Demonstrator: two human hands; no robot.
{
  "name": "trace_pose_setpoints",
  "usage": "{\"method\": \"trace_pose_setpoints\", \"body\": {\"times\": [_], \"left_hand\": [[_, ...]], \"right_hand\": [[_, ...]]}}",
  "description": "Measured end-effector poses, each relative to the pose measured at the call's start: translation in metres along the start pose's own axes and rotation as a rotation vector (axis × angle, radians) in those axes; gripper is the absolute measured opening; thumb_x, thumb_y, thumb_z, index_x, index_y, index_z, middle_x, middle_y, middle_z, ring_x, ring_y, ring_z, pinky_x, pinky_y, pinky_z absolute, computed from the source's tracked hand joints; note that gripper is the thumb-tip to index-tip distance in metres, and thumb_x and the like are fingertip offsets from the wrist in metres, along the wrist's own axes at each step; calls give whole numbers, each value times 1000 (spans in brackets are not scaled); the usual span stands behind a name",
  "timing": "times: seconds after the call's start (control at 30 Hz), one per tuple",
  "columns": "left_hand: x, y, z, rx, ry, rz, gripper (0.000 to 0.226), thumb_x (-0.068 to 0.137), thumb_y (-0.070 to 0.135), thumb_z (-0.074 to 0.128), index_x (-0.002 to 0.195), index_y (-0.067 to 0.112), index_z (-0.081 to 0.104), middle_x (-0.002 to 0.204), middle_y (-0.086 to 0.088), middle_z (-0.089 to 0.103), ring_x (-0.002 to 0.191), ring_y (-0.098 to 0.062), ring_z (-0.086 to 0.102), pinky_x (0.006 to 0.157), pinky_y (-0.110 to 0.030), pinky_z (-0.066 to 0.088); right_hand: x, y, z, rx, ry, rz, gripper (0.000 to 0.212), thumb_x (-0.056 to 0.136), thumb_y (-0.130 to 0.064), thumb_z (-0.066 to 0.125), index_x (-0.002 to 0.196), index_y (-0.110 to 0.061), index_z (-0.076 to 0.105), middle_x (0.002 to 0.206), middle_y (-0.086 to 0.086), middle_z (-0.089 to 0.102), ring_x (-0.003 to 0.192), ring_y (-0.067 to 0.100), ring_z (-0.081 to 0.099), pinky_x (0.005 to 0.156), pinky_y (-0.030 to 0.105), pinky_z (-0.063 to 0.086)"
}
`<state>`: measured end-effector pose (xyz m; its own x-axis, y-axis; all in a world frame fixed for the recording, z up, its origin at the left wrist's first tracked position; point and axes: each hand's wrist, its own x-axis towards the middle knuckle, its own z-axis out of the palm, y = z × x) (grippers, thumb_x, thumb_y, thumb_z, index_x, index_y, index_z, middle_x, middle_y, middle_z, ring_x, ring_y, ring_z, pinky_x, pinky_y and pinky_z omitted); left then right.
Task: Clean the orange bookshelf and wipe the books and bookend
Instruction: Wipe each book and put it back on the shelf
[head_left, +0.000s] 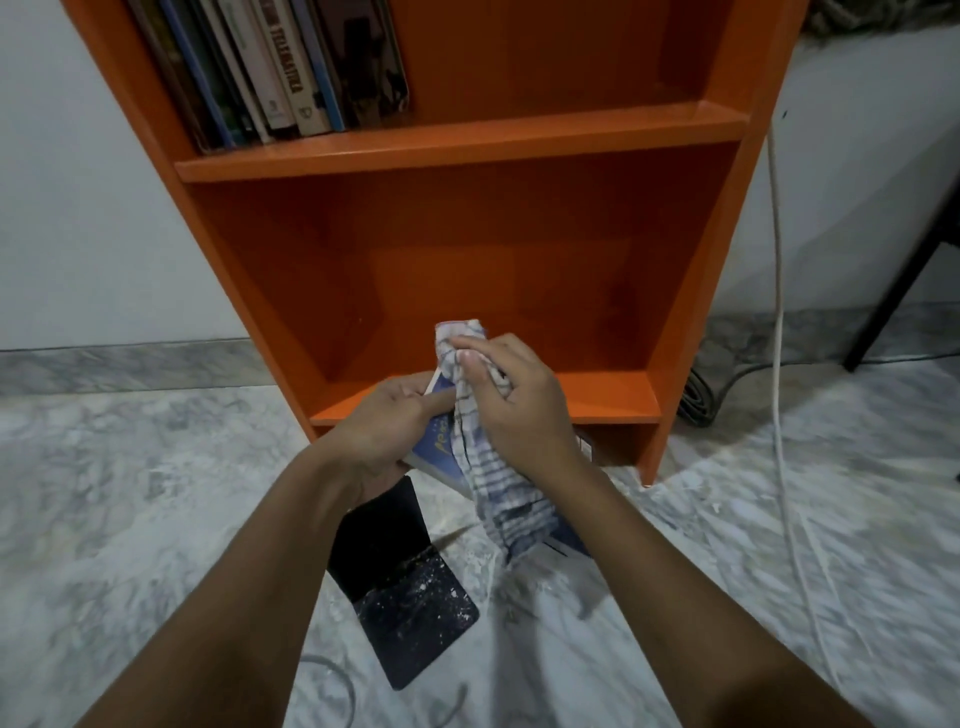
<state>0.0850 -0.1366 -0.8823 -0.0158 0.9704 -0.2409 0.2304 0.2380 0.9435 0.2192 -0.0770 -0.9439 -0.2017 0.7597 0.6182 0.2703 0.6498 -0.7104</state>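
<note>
The orange bookshelf (467, 140) stands against the wall, its lower compartment bare. My left hand (384, 426) grips a blue book (439, 449) in front of the bottom shelf. My right hand (511, 402) holds a white and blue striped cloth (493, 483) pressed against the book's cover, and the cloth's tail hangs down. A black bookend (405, 597), dusty and speckled white, lies on the floor below my hands. Several books (270, 67) stand upright at the left of the upper shelf.
The floor (130, 493) is grey-white marble. A white cable (779, 312) runs down the right side of the shelf, next to a coil of dark cable (698, 400). A black furniture leg (898, 291) stands at the right. White wall lies behind.
</note>
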Motion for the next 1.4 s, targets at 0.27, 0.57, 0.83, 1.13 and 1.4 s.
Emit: {"method": "trace_pose_setpoints", "body": {"times": [0.27, 0.57, 0.83, 1.13, 1.4], "left_hand": [[-17, 70, -45, 19, 150, -49, 18, 99, 18, 57, 104, 7, 70, 99, -12, 75, 80, -27, 72, 65, -35, 58], [-39, 152, -73, 110, 254, -99, 24, 94, 13, 62, 112, -3, 63, 100, -19, 71, 85, -30, 70, 64, -35, 56], [-57, 216, -98, 117, 284, -64, 10, 93, -3, 51, 102, -3, 54, 82, -19, 61, 61, -26, 59, 48, -30, 51], [-64, 279, -146, -59, 312, 224, 32, 97, 35, 58, 109, 5, 59, 99, -20, 72, 91, -34, 72, 76, -43, 61], [-29, 245, -177, 26, 121, 327, 29, 96, 42, 56, 119, 25, 62, 113, -3, 73, 111, -27, 66, 84, -39, 54]], "right_hand": [[-9, 73, -47, -228, 3, 711, 28, 101, -42, 50, 115, -28, 69, 99, -3, 71, 70, 8, 57, 70, 32, 51], [33, -61, -52, 3, -59, 246, 43, 85, -67, 55, 110, -35, 71, 106, -21, 69, 97, -6, 62, 85, 31, 55], [84, -168, -42, -585, -243, -50, 52, 74, -73, 57, 114, -39, 58, 102, -17, 62, 89, 4, 61, 73, 28, 54], [170, -204, -54, -541, 165, -258, 22, 91, -45, 50, 78, -27, 55, 72, -9, 45, 56, 10, 43, 45, 25, 32], [242, -215, -94, 271, -62, 3, 42, 101, -21, 53, 59, -18, 52, 51, -8, 51, 48, 2, 44, 52, 18, 37]]}}
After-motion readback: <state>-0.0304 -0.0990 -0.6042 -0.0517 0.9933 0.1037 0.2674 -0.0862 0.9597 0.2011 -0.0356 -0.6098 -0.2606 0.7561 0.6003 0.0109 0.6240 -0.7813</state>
